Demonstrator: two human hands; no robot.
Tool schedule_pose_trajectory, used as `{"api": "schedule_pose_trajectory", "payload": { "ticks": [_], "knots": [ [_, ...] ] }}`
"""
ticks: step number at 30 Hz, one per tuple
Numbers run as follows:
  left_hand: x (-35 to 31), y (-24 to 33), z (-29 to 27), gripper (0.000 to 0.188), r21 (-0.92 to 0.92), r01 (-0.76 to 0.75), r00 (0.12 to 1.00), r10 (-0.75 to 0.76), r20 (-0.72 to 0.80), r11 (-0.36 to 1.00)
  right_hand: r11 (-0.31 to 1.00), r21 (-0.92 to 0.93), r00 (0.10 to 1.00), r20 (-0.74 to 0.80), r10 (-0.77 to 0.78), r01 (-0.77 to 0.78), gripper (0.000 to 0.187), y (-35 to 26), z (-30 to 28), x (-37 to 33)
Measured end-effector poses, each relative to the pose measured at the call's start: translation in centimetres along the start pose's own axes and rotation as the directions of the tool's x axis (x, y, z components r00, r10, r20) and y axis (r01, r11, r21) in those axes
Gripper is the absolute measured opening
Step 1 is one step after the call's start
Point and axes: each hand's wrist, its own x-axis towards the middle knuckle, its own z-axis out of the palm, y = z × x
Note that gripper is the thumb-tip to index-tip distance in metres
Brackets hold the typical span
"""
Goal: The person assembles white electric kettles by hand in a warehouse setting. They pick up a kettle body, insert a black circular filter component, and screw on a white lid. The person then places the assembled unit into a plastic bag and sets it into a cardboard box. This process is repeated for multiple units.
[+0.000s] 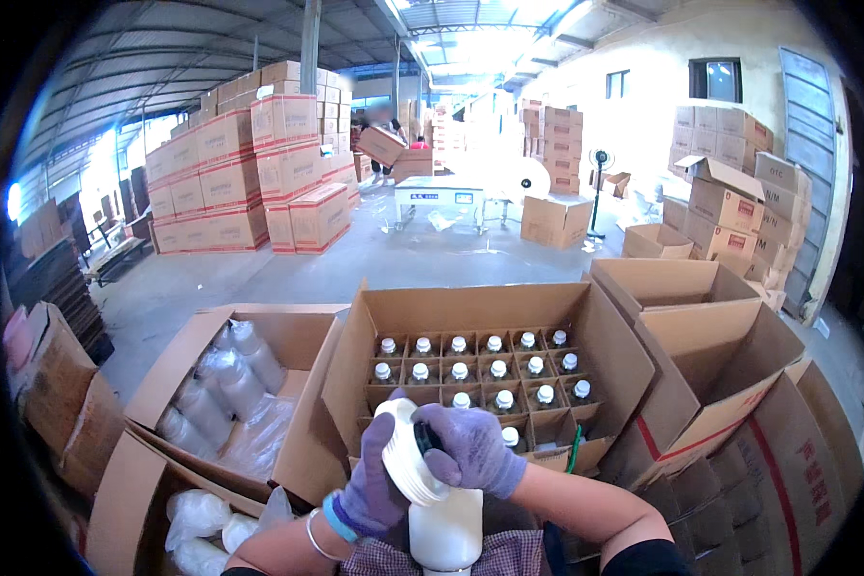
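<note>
One purple-gloved left hand [363, 497] wraps its fingers around a ridged white plastic piece [406, 459], before an open corrugated carton [470, 309]; the purple-gloved right hand [480, 449] curls over its dark opening, exact hold unclear. Below stands a smooth white container [446, 533]. Cardboard dividers [562, 420] separate white-capped bottles [498, 369]; stacked cartons [226, 144] beyond bear red print.

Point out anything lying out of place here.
A crumpled, pale scrap lies loose on the floor by the white machine; it looks like stray litter. I see no spill.
</note>
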Motion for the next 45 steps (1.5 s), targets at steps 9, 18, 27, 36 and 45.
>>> {"api": "schedule_pose_trajectory", "payload": {
  "ticks": [9, 18, 27, 36, 45],
  "knots": [
    [2.3, 0.5, 2.2, 0.081, 0.872, -0.463, 0.791, 0.372, 0.487, -0.157, 0.827, 0.519, 0.976, 0.095, 0.196, -0.217, 0.058, 1.9, 4.7, -4.3],
    [2.6, -1.1, -2.1, 0.115, 0.625, -0.328, 0.940, 0.180, 0.289, 0.708, 0.961, 0.097, 0.964, -0.039, 0.263, -0.259, 0.048, 0.7, 1.1, -3.3],
    [3.2, -3.8, 1.4, 0.113, 0.874, -0.443, 0.684, 0.705, 0.185, 0.201, 0.986, 0.128, 0.959, -0.246, 0.139, -0.110, 0.032, -0.1, 1.0, 0.1],
    [6.6, -0.6, -2.0, 0.096, 0.667, -0.655, 0.740, -0.122, 0.661, -0.354, 0.608, 0.793, 0.980, -0.150, 0.128, 0.042, 0.066, 10.8, 7.9, -4.6],
    [6.6, -3.3, -7.8, 0.070, 0.725, -0.689, 0.698, 0.261, 0.667, -0.007, 0.635, 0.655, 0.909, 0.229, 0.348, -0.409, 0.070, 9.7, 3.4, -7.4]
  ]
}}
